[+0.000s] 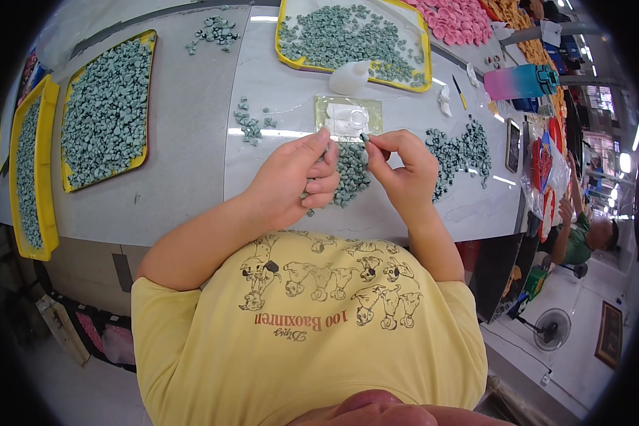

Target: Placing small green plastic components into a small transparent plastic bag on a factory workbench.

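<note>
My left hand is curled in front of me, with small grey-green moulded pieces showing between its fingers. Thumb and forefinger of my right hand pinch one small dark-green piece. Between and below the hands lies a pile of the same grey-green pieces, partly covered by the left hand. Just beyond the fingertips is a green-bordered flat sheet with white paper and a small clear round dish on it. A white squeeze bottle stands behind the sheet.
Yellow trays of green pieces stand at the far middle, left and far left. Loose pieces lie to the right. A yellow-handled knife and pink-teal water bottle are at the back right. Another person is farther right.
</note>
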`<state>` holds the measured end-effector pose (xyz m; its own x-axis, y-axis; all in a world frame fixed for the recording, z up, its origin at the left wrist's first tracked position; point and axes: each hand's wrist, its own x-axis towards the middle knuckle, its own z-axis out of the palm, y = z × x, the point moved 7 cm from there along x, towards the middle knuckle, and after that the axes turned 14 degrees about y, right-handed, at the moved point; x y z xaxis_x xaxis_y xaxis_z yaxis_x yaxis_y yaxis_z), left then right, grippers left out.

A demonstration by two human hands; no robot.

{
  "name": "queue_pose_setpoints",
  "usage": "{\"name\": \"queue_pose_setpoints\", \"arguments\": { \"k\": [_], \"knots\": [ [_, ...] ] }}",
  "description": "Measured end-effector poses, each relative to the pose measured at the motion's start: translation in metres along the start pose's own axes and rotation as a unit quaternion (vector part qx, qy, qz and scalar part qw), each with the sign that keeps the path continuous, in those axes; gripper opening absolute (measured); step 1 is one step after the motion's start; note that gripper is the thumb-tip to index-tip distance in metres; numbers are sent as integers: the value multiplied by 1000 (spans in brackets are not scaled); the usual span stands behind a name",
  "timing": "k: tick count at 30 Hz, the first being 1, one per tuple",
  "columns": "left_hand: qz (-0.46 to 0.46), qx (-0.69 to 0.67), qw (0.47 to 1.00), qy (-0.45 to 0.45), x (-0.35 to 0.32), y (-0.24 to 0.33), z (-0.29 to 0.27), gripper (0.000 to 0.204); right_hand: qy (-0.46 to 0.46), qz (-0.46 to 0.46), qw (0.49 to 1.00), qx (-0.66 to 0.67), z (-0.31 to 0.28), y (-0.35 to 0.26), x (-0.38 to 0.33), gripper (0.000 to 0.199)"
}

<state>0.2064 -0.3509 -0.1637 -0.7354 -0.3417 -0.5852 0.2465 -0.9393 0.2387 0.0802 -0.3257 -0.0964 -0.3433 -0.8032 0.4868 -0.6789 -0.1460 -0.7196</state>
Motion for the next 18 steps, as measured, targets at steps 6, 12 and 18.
{"name": "queue_pose_setpoints", "arguments": {
  "k": [6,12,18],
  "knots": [
    [26,-50,998,8,5,3,2,19,-4,16,1000,-10,-3,3,1,11],
    [44,36,998,24,7,2,3,19,-3,15,1000,-8,-5,4,3,11],
    [45,32,997,54,11,4,-4,23,-2,14,1000,-10,-3,7,4,11]
  ]
}}
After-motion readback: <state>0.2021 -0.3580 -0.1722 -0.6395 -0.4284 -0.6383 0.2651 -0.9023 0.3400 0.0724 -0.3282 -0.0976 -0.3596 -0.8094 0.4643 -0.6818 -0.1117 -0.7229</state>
